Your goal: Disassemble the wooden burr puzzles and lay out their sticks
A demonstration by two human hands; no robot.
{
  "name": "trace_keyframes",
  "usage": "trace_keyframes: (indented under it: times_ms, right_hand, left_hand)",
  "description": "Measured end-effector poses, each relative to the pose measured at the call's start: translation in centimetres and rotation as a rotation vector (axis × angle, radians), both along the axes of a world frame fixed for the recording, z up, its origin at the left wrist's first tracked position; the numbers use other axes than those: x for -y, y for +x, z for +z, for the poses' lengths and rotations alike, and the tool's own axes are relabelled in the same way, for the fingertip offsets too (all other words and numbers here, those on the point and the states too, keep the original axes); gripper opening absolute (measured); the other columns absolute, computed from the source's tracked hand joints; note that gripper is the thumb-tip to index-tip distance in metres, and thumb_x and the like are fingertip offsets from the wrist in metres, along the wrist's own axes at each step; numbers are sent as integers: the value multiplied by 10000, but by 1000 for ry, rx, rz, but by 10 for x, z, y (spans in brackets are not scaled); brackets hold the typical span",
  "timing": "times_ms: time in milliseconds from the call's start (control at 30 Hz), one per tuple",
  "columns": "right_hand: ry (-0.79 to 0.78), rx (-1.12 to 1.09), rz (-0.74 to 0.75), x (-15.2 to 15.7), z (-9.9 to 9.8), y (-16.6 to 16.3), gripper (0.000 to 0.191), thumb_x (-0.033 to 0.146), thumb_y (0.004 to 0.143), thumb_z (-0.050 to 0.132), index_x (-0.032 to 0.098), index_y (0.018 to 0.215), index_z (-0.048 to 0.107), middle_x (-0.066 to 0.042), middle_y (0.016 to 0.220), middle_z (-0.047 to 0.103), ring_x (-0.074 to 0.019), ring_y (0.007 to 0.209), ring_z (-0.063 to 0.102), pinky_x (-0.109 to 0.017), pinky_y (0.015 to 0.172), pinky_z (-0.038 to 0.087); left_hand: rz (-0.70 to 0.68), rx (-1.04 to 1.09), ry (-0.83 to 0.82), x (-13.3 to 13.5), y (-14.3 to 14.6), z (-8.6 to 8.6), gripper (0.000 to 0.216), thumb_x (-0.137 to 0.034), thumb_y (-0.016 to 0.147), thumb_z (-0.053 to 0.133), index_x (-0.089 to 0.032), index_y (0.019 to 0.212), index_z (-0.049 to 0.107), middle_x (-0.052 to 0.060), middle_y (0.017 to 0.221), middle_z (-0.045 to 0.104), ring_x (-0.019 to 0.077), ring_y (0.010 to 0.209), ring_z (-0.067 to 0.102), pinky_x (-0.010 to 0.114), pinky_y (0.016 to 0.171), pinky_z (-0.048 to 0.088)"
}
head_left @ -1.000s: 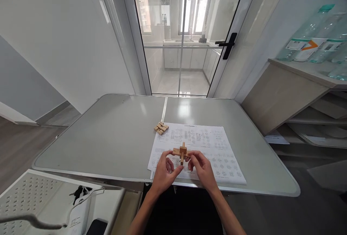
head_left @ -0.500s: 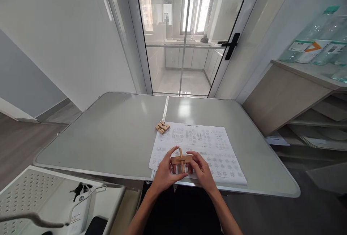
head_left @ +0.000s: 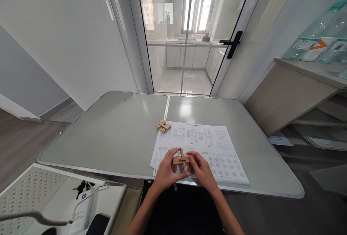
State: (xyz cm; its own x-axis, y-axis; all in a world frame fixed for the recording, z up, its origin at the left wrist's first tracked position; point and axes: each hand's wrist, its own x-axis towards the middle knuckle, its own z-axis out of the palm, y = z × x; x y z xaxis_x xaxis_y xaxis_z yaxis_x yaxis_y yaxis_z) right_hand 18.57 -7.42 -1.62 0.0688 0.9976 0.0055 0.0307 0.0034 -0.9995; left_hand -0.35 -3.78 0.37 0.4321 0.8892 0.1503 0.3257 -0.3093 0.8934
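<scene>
Over the near edge of a printed sheet, both hands hold a small cross of wooden puzzle pieces. One stick stands lengthwise across a horizontal bar. My left hand grips it from the left, with the index finger near the stick's top end and the thumb at its bottom end. Closed on the bar's right end is my right hand, its thumb resting near the crossing. Fingers behind the pieces are partly hidden. A cluster of more wooden puzzle pieces lies at the sheet's upper left corner.
The grey table extends to both sides. At the lower left, a white cart tray holds keys, a white power bank with a cable, and a black phone. Plastic bottles stand on a shelf at right.
The view has shifted slightly. Both hands keep their grip on the wooden cross; the right thumb has moved a little and the bar looks slightly more tilted.
</scene>
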Motion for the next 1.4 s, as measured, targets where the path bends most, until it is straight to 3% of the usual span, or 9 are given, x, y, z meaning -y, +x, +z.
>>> trace_keyframes:
  times_ms: [200,400,700,933,1200,1400]
  right_hand:
    - [-4,-29,16,-1,-2,1,434,599,1006,567,212,1186,646,4,745,606,-175,621,552,-296,606,471]
    - [-10,-96,19,0,2,2,425,591,987,610,214,1179,658,5,724,606,-167,614,557,-291,605,481]
    - [-17,-172,35,0,3,5,394,576,989,616,225,1161,665,11,732,600,-162,622,554,-296,623,478]
    - [-3,-162,28,1,9,6,394,573,982,627,218,1148,673,11,723,608,-155,614,558,-290,629,487]
    - [-29,-133,20,2,12,7,469,640,968,594,213,1151,661,5,731,603,-179,639,555,-314,657,495]
    - [-14,-191,41,3,11,9,404,588,997,592,218,1152,648,10,748,607,-168,652,552,-311,687,483]
  left_hand:
    - [12,-5,41,-1,0,-2,947,-424,672,943,-339,1498,490,99,1467,544,293,1154,645,438,907,601]
    - [-45,-7,-7,0,0,1,950,-416,666,951,-357,1490,481,96,1509,507,208,922,662,348,731,591]
    - [-30,3,-66,4,1,4,1019,-386,630,968,-332,1490,426,81,1414,572,116,727,547,312,724,537]
    - [-37,-7,-75,4,0,5,988,-381,637,959,-324,1480,445,81,1400,583,120,729,538,317,721,545]
    - [-5,-11,-20,5,1,4,953,-395,605,964,-332,1444,517,65,1370,608,225,954,658,373,801,596]
    - [-30,3,-7,4,2,5,928,-367,620,964,-322,1437,526,78,1414,584,225,972,655,362,801,593]
